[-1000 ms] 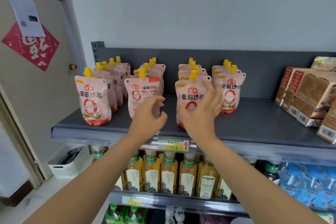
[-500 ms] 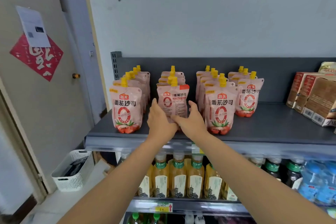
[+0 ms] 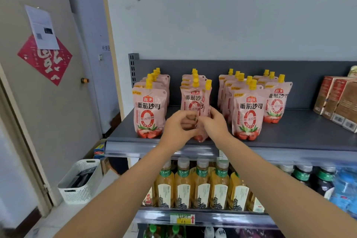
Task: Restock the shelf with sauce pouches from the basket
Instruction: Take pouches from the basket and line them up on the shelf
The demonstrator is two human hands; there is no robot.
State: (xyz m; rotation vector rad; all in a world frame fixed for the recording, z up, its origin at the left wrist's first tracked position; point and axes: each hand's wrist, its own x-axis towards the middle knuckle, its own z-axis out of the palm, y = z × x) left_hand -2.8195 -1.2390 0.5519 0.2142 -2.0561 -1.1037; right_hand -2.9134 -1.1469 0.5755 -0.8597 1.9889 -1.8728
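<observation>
Top shelf (image 3: 289, 137), dark grey: I count 4 rows of pink sauce pouches w/ yellow caps, each row running near to far. By caps: far-left row (image 3: 149, 110) approx 4. 2nd row has the front pouch (image 3: 193, 102), a tilted pouch (image 3: 207, 98) against its right side, and 2–3 caps behind. 3rd row (image 3: 248, 114) 5; right row (image 3: 275, 102) 3. Far ones overlap, so counts are approx.

Both hands are on the front pouch. L hand (image 3: 176, 127) has fingers curled round its lower left part; R hand (image 3: 217, 123) grips the lower right edge. Pouch is upright, base at the near edge of the shelf. I can't tell if it's resting or just off the surface.

Label as I read it: 海天 on a red logo, 番茄沙司 below, a big red "0" w/ 零添加 across it, tomatoes printed at the bottom.

Basket (image 3: 77, 193): 1, white, slatted, on the floor lower left by the door, well apart from the pouches. Dark flat items inside, can't ID.

Lower shelf (image 3: 231, 218): 5 amber tea bottles (image 3: 183, 189) in front, labels 东方树叶; right of them 2 dark bottles (image 3: 326, 181). Yellow price tag (image 3: 183, 219) w/ red arrow, digits unreadable.

Right end of top shelf: approx 3 brown cartons (image 3: 343, 106). On the door: 1 red diamond paper (image 3: 46, 63), 1 white sheet (image 3: 41, 27) over its top corner. Small wall sign (image 3: 106, 48) reads 补货区.
</observation>
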